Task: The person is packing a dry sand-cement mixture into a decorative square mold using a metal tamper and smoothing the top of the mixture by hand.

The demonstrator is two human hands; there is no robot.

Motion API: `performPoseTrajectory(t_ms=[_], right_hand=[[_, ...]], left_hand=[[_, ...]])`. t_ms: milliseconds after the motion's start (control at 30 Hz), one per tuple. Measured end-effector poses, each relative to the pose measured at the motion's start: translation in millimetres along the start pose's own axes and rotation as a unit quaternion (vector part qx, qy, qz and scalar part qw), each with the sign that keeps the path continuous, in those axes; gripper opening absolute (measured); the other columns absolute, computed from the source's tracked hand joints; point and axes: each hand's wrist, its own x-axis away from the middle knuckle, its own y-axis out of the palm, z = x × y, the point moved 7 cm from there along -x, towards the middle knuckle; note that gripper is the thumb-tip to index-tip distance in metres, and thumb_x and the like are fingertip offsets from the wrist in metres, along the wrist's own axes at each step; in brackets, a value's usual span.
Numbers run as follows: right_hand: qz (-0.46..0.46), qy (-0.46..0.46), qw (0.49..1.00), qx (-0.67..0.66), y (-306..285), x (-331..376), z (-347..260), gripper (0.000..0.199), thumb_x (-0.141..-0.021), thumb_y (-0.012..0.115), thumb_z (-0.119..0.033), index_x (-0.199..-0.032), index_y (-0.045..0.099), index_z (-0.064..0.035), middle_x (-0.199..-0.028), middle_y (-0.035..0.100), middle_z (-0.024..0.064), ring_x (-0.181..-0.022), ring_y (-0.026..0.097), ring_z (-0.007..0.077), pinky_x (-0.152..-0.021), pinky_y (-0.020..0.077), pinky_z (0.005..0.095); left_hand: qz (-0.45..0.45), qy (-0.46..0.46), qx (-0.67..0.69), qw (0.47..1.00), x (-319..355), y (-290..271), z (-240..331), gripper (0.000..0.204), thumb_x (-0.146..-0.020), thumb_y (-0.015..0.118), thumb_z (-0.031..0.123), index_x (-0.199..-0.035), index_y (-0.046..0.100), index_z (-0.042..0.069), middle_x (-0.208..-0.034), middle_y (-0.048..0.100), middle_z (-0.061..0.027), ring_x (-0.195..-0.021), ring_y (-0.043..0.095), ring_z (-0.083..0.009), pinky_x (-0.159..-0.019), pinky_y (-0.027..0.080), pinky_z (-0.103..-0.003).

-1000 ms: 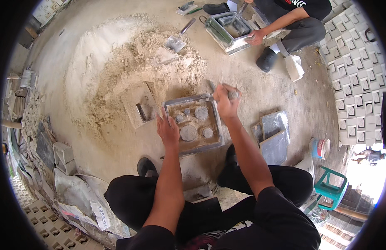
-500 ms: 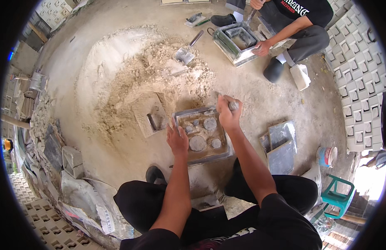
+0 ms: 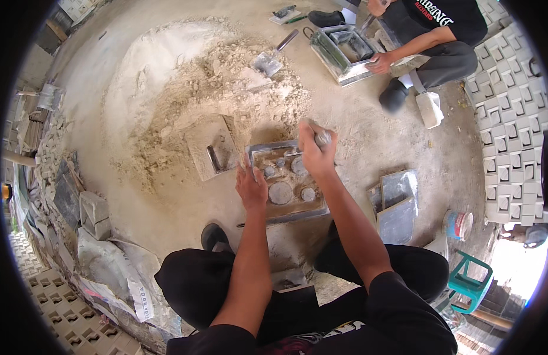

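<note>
Currently: metal mould tray (image 3: 321,208) lies flat on the dirt floor (image 3: 374,130), centre of view, just beyond the person's knees. Inside it: sandy fill w/ several round grey plugs (image 3: 280,193). L hand (image 3: 252,188) rests on the tray's left rim, fingers curled over the edge, gripping it. R hand (image 3: 314,151) is over the tray's far right corner, closed round a small grey tool (image 3: 323,138); tool's working end hidden by the fist, can't tell its kind. Just left of the tray: flat slab w/ a dark handle (image 3: 213,158) on it, at the near edge of the sand heap (image 3: 191,89). Right of the tray, apart: stacked grey plates (image 3: 397,204). Far right: second person (image 3: 439,35) crouched, hand on another mould frame (image 3: 339,53). Trowel (image 3: 271,59) stuck in the heap's far side.
</note>
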Motion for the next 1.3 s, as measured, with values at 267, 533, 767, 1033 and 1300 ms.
performPoseTrajectory(t_ms=[267, 533, 767, 1033, 1300], right_hand=[[0.021, 0.041, 0.999, -0.013, -6.9, -6.8, -5.2, 0.046, -0.098, 0.053, -0.015, -0.055, 0.038, -0.0061, -0.054, 0.033, -0.0072, -0.053, 0.029, 0.0030, -0.045, 0.0214, 0.0269], [0.099, 0.027, 0.994, -0.045, -30.5, -8.2, -16.3, 0.046, -0.099, 0.052, -0.017, -0.055, 0.043, -0.0088, -0.052, 0.039, -0.0071, -0.047, 0.032, 0.0028, -0.041, 0.0227, 0.0268], [0.070, 0.013, 0.996, -0.061, -31.2, -8.0, -4.0, 0.046, -0.098, 0.054, -0.018, -0.055, 0.042, -0.0091, -0.051, 0.040, -0.0062, -0.047, 0.034, 0.0035, -0.042, 0.0236, 0.0258], [0.049, 0.068, 0.996, -0.011, -33.8, -9.7, -8.4, 0.043, -0.096, 0.048, -0.009, -0.055, 0.038, -0.0081, -0.052, 0.038, -0.0027, -0.048, 0.029, 0.0060, -0.047, 0.0229, 0.0275], [0.064, 0.066, 0.990, -0.105, -28.0, -15.7, -10.5, 0.043, -0.094, 0.052, -0.009, -0.053, 0.040, -0.0043, -0.051, 0.039, -0.0026, -0.049, 0.034, 0.0049, -0.045, 0.0241, 0.0277]], left_hand=[[-0.012, 0.009, -0.076, 0.997, 4.5, -3.4, 10.2, 0.056, -0.099, 0.037, 0.033, -0.152, 0.025, 0.019, -0.153, 0.025, -0.0232, -0.137, 0.033, -0.0373, -0.108, 0.027, -0.053], [-0.015, 0.008, -0.111, 0.994, 4.4, 1.0, 6.2, 0.059, -0.099, 0.038, 0.034, -0.153, 0.021, 0.017, -0.156, 0.020, -0.0204, -0.141, 0.028, -0.0354, -0.110, 0.024, -0.056], [-0.017, 0.009, -0.091, 0.996, 4.0, 0.6, 6.2, 0.058, -0.099, 0.039, 0.034, -0.153, 0.021, 0.018, -0.155, 0.021, -0.0212, -0.140, 0.030, -0.0360, -0.110, 0.024, -0.056], [-0.032, -0.012, -0.072, 0.997, 1.9, 0.8, 3.7, 0.060, -0.098, 0.041, 0.032, -0.153, 0.021, 0.019, -0.155, 0.022, -0.0214, -0.139, 0.030, -0.0368, -0.110, 0.025, -0.054], [-0.009, 0.017, -0.045, 0.999, 0.9, -6.8, 7.6, 0.064, -0.094, 0.043, 0.026, -0.153, 0.020, 0.018, -0.150, 0.031, -0.0237, -0.133, 0.039, -0.0390, -0.108, 0.029, -0.050]])
